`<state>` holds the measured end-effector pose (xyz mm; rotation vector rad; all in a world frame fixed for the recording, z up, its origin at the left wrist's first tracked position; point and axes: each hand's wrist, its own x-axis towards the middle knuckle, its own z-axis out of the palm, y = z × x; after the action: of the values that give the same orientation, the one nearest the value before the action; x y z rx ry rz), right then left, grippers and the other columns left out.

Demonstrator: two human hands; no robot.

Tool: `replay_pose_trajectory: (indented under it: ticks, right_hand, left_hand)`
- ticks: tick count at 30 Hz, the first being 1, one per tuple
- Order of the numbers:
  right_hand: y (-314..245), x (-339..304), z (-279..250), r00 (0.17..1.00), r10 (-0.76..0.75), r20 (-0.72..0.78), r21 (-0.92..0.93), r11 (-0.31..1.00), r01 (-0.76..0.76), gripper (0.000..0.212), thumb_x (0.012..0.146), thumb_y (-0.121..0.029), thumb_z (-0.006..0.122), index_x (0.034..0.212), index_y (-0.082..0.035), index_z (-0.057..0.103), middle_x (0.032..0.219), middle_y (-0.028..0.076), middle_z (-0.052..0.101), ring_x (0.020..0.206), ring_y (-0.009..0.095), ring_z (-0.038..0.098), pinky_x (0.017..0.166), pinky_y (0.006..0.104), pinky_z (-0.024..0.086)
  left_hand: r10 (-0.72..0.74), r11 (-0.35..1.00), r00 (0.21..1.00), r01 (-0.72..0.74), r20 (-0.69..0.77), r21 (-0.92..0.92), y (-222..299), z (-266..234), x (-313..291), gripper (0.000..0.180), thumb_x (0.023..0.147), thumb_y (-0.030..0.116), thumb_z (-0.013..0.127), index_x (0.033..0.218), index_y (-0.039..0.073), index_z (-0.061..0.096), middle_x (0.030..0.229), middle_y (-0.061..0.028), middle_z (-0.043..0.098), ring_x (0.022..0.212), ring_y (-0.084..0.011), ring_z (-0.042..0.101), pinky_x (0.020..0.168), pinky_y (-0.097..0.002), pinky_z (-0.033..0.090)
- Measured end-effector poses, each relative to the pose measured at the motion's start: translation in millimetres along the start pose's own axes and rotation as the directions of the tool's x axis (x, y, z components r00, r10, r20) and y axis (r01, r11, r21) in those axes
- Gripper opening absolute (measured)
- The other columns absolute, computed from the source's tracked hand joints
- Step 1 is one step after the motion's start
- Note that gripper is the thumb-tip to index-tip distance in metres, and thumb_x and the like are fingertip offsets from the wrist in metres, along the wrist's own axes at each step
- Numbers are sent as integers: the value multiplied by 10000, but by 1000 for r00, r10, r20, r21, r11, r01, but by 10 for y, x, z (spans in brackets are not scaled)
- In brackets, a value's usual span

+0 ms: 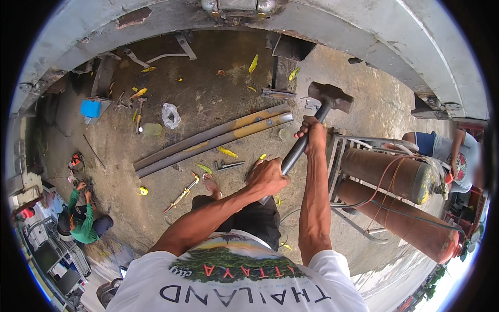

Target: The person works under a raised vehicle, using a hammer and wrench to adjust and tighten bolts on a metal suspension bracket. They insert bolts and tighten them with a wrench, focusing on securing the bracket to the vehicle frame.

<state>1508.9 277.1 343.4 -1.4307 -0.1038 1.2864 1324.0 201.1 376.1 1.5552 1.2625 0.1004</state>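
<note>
A sledgehammer (295, 154) with a dark handle and a rusty steel head is held aslant in front of me, its head up and to the right. My left hand (268, 178) is wrapped round the lower part of the handle. Higher up, close below the head, my right hand (312, 134) grips the same handle. Beyond my hands, two long metal bars (215, 136) lie side by side on the ground, apart from the hammer.
Two rusty gas cylinders (387, 174) rest on a metal cart (337, 156) at right, hoses around them. A cutting torch (182, 193), a claw hammer (140, 115), a plastic bag (170, 115) and leaves lie about. A grey metal body (332, 28) arches ahead. People are at left (83, 223) and right (457, 156).
</note>
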Motion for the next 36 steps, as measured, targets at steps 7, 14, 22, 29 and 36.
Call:
replay_pose_trajectory:
  ticks: [7,14,22,29,36]
  right_hand:
    - [-501,-1171,-556,918,-334,-214,77,931,357,271,871,-24,662,1004,-93,436,666,55,475,468,166,492,437,348,466]
    - [-989,-2146,-409,424,-901,-96,92,416,905,274,911,14,594,1034,-132,396,652,69,474,458,180,482,463,371,492]
    - [-942,-1683,287,459,-884,-85,113,449,886,216,899,9,596,987,-82,421,657,67,514,438,159,490,424,327,460]
    - [286,-166,-107,998,24,-62,150,989,-15,110,869,-47,607,825,-10,513,644,20,474,504,128,452,436,296,404]
    - [-369,-1421,-1008,865,-382,-324,259,844,470,159,884,-41,625,895,-92,475,678,25,455,509,137,455,473,312,440]
  left_hand:
    - [452,884,891,-454,40,112,17,487,-189,340,715,221,779,968,37,647,707,-158,676,710,-368,679,928,-550,425]
    - [935,336,323,-939,-147,75,761,297,445,270,625,212,783,784,83,606,658,-80,611,665,-314,662,631,-437,523]
    - [867,452,376,-870,-329,196,659,-303,809,247,637,241,783,682,90,593,632,-95,594,637,-334,637,614,-448,512]
    - [101,984,995,-99,-1,150,-222,-51,-249,382,743,193,747,1003,-71,652,810,-301,682,824,-423,717,715,-490,553]
    - [617,743,768,-640,170,195,-38,548,-160,355,698,243,787,927,24,625,762,-154,660,731,-370,671,707,-538,513]
